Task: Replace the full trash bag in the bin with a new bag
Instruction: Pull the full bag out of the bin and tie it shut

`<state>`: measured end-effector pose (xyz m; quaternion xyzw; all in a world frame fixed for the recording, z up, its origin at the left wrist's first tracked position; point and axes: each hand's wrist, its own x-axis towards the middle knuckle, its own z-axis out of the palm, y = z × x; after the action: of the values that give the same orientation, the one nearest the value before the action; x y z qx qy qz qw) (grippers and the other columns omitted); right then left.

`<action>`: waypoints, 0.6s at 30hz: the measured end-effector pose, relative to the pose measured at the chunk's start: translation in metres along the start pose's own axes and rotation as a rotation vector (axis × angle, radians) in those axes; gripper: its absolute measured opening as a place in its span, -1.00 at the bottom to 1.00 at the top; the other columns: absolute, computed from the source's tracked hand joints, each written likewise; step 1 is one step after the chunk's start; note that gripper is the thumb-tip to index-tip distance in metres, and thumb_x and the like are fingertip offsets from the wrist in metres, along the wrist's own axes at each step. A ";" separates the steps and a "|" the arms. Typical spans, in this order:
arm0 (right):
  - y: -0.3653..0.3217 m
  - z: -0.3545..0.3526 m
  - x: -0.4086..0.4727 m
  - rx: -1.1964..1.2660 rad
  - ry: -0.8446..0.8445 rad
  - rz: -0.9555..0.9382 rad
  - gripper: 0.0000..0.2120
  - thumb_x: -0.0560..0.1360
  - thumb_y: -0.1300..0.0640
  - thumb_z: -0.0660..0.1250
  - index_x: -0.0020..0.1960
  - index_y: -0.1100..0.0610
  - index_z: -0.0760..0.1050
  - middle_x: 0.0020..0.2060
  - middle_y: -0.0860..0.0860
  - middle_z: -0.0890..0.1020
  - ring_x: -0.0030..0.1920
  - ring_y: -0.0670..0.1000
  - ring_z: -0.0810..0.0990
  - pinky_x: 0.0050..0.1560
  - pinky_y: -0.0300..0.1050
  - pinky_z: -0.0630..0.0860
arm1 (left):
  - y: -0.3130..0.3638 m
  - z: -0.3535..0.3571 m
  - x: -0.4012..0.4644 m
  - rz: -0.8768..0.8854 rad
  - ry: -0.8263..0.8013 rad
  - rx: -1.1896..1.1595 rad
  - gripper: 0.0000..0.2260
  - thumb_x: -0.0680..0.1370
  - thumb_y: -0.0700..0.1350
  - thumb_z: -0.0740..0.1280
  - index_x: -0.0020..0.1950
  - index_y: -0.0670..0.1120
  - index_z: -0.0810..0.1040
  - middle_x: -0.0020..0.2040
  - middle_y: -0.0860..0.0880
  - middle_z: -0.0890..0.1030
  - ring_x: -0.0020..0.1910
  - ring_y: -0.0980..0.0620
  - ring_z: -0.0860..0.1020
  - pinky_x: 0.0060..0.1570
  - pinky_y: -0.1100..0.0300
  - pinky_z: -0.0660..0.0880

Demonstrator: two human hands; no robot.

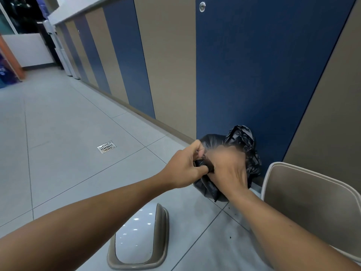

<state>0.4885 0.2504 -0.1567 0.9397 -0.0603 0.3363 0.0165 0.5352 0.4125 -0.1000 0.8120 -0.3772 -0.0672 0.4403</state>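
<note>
Left hand (184, 169) grips a twisted strand of black plastic at the neck of the trash bag (242, 145), thumb and curled fingers closed round it. Right hand (229, 170) is motion-blurred at the same neck; its fingers lie over the plastic, but whether they pinch it cannot be told. Judgement: the bag is being tied off.

Trash bag: one, black, filled, standing on the floor (68, 124) against the foot of a blue panel (254, 75). It is out of the bin. Its gathered neck lies between the two hands; the body bulges from them toward 12 and 1 o'clock, with loose plastic standing up at the top. The long axis of the gripped strand runs roughly 9 to 3 o'clock, hand to hand. Both hands are at the neck, neither clearly nearer.

Bin (312, 192): one, beige, open-topped, at 4 o'clock from the hands, just beside the bag. No liner shows in the part of its interior that is visible; judgement: the new bag is not yet fitted.

Lid (140, 237): one, grey rim with white swing flap, lying on the floor at 7 o'clock from the hands, apart from the bin.

No spare bag is visible.

Surroundings: one floor drain (106, 147) at 9 o'clock, well apart; one keyhole lock (202, 6) high on the blue panel.
</note>
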 end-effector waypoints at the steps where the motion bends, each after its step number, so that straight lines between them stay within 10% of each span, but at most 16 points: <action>1: -0.001 -0.002 0.003 -0.015 -0.034 0.017 -0.83 0.37 0.09 0.47 -0.06 0.01 0.55 -0.16 0.00 0.52 -0.08 0.14 0.47 -0.10 0.06 0.32 | 0.000 -0.001 0.002 -0.008 0.010 -0.001 -0.76 0.39 -0.10 0.34 -0.12 0.01 0.28 -0.24 -0.26 0.52 -0.34 -0.12 0.37 -0.31 -0.06 0.38; 11: -0.006 0.016 0.002 0.156 -0.381 0.166 -0.44 0.46 -0.39 0.28 0.32 -0.07 0.40 0.24 0.02 0.50 0.29 0.15 0.38 0.26 0.14 0.29 | -0.026 -0.004 0.015 -0.080 0.068 0.136 -0.88 0.50 -0.23 0.37 -0.02 -0.04 0.53 -0.26 -0.01 0.61 -0.32 0.04 0.49 -0.20 0.08 0.49; 18: -0.011 0.028 -0.019 0.403 -0.376 0.393 -0.33 0.45 -0.37 0.34 0.44 -0.06 0.36 0.32 -0.01 0.52 0.36 0.14 0.38 0.30 0.12 0.34 | -0.033 -0.006 0.033 -0.083 0.087 0.162 -0.95 0.58 -0.17 0.44 0.00 -0.03 0.63 -0.32 0.18 0.58 -0.44 0.32 0.50 -0.35 0.46 0.37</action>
<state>0.4928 0.2609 -0.1905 0.9400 -0.1746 0.1592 -0.2460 0.5793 0.4053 -0.1143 0.8621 -0.3278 -0.0192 0.3860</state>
